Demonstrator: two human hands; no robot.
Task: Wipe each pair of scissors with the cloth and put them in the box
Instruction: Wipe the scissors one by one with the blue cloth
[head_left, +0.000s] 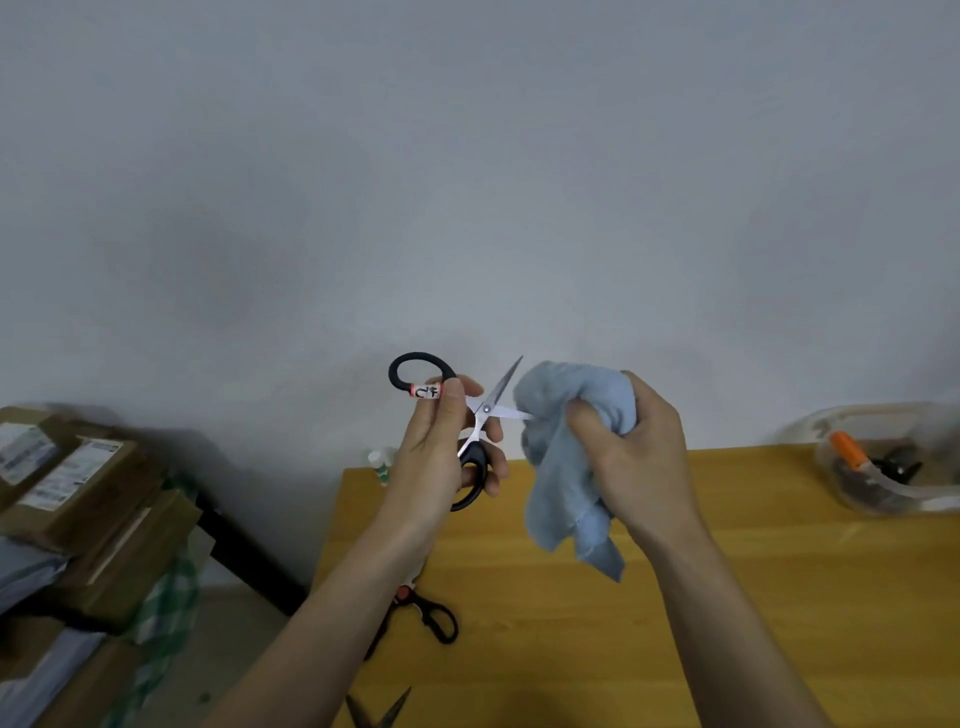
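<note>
Fingers of the left hand (441, 457) curl round the black-handled scissors (457, 426), blades spread, held up above the far left edge of the yellow table (753, 597). Right hand (631, 452) bunches the blue cloth (571, 457) over one blade tip. Clear plastic box (893, 467) sits at the far right edge, bare tabletop between.

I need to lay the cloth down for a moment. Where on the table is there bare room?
Bare wood on the table lies between the right forearm and the clear box, and in front of that box. The left edge is crowded: scissors lie under the left forearm, another pair at the near edge.
</note>
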